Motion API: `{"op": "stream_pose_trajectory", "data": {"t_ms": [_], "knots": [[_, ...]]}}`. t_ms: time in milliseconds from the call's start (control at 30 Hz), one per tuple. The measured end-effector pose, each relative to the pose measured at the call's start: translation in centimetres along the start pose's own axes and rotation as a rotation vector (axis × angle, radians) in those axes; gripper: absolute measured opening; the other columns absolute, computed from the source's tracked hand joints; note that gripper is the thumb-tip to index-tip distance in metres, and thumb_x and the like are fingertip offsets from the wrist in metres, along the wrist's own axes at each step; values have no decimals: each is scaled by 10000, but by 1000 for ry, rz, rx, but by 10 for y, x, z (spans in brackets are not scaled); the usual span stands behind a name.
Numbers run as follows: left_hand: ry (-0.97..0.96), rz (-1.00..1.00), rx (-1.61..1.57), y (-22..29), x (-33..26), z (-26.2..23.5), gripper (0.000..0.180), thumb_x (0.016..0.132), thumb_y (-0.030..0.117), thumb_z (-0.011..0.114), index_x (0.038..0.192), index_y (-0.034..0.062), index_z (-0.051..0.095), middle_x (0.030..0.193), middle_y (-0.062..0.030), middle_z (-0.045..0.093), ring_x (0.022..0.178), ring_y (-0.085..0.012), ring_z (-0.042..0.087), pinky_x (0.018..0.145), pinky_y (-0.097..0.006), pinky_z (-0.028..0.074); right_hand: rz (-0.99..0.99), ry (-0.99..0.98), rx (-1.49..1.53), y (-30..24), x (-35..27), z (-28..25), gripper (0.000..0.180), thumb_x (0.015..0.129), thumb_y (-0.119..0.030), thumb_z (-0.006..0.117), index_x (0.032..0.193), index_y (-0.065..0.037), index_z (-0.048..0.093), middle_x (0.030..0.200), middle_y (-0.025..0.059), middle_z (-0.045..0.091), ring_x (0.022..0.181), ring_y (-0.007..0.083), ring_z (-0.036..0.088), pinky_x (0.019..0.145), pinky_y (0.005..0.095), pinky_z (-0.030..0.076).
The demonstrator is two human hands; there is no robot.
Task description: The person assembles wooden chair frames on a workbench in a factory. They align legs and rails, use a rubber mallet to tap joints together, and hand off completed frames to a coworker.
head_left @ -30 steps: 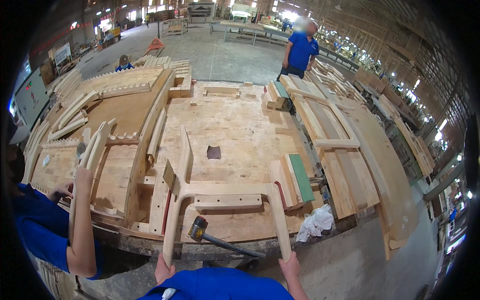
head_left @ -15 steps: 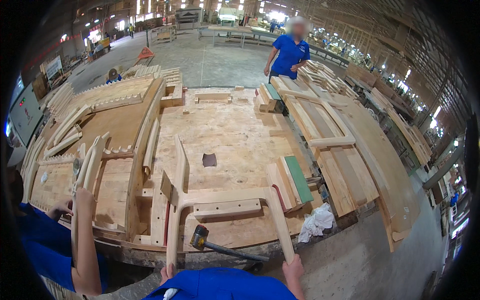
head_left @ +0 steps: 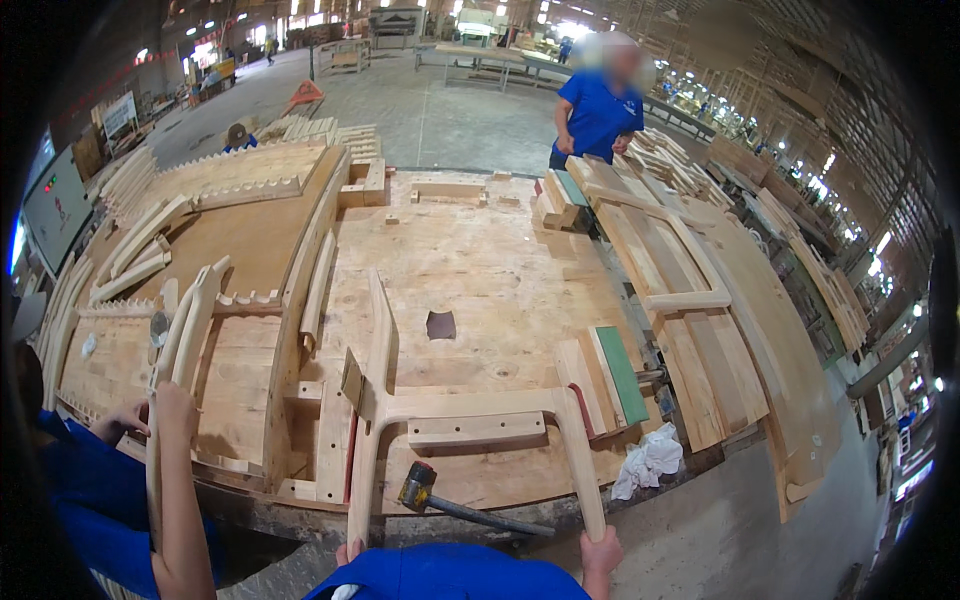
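Both hands on a pale wooden chair frame (head_left: 470, 405) lying flat at the near edge of the plywood worktop (head_left: 480, 260). Right hand (head_left: 600, 553) wrapped around the end of the frame's right leg, fingers curled shut on the wood. Left hand (head_left: 350, 551) at the end of the frame's left leg, mostly hidden behind the blue shirt; cannot tell whether those fingers grip or only touch. Just in front of the frame's crossbar, between its two legs, a hammer (head_left: 452, 503) with a dark handle, lying on the worktop. Right of the frame, a green-faced wooden block (head_left: 622, 373), and past the right leg a crumpled white rag (head_left: 648, 461). Beyond the frame, a dark square hole (head_left: 440, 324) in the worktop. Left of the frame, another person's arm (head_left: 178, 490) holding up a curved wooden piece (head_left: 185, 335). Far behind the frame, a person in a blue shirt (head_left: 597, 115) standing by stacked frames.
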State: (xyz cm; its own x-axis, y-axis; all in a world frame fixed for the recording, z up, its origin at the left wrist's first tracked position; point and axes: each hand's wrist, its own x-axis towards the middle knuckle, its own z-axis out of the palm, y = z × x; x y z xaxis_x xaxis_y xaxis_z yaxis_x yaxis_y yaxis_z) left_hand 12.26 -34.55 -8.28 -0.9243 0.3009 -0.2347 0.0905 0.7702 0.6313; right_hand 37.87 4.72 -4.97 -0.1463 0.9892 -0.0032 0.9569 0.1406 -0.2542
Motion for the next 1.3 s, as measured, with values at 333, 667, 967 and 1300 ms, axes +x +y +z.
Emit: {"op": "stream_pose_trajectory", "data": {"t_ms": [333,667,967,1300], "knots": [[-9,147,180,-27,-42,2,627,811,205,577,1396,207,352,1327,-160,399,965,-389,601,764,-463,519,-46,-97,54,-3,0,-13,422,687,-365,731,933,-62,570,828,201,651,789,414,625,680,501,478],[1,86,145,23,-52,-20,769,696,155,670,1396,183,352,1330,-216,373,1096,-412,525,843,-452,493,-76,-151,40,-6,11,-13,469,673,-428,727,949,-84,567,841,199,665,814,409,636,714,507,486],[392,559,146,64,21,-69,455,787,119,624,1216,15,515,1083,-181,565,998,-346,528,827,-451,418,-55,-174,3,0,9,-9,481,699,-447,700,945,-60,553,857,214,662,830,413,637,717,520,483],[455,286,143,177,214,-118,573,857,391,590,1283,28,467,1162,-186,562,1115,-342,532,916,-421,442,-94,-144,-75,-7,7,-17,462,721,-427,704,956,-63,541,878,210,658,836,409,629,715,497,477]]}}
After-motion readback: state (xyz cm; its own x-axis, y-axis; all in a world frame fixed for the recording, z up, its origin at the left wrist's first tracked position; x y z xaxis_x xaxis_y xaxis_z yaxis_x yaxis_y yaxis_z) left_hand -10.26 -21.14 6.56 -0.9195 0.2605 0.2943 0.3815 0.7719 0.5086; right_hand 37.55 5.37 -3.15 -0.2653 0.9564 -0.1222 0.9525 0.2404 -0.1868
